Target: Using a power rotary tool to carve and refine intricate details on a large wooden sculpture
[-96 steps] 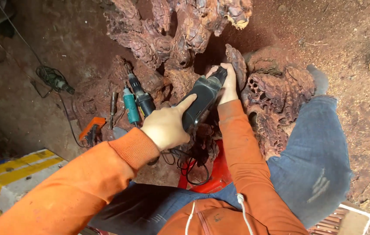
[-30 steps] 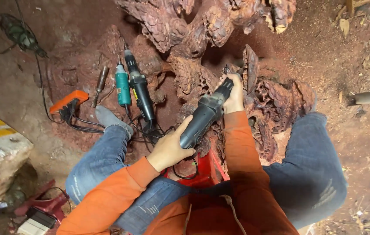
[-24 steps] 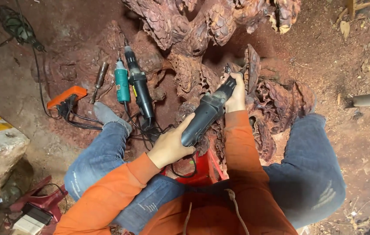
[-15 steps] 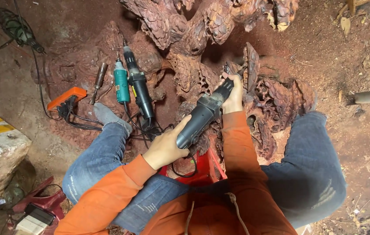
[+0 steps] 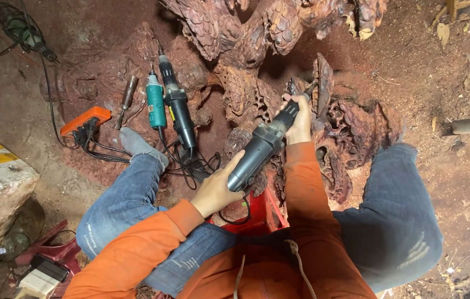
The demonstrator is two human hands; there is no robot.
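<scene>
- The left hand (image 5: 216, 191) is wrapped around the rear of a long dark grey handheld power grinder (image 5: 258, 152), just above a red plastic stool (image 5: 265, 213).
- The right hand (image 5: 300, 119) clasps the grinder's narrow front end, whose tip meets the reddish-brown carved wooden root sculpture (image 5: 257, 66).
- To the left, a black power tool (image 5: 178, 108) and a teal power tool (image 5: 155, 105) lie side by side on the carving.
- Farther left sits an orange power strip (image 5: 82, 119) with black cords.

Teal drill (image 5: 156, 106), orange power strip (image 5: 84, 119)
</scene>
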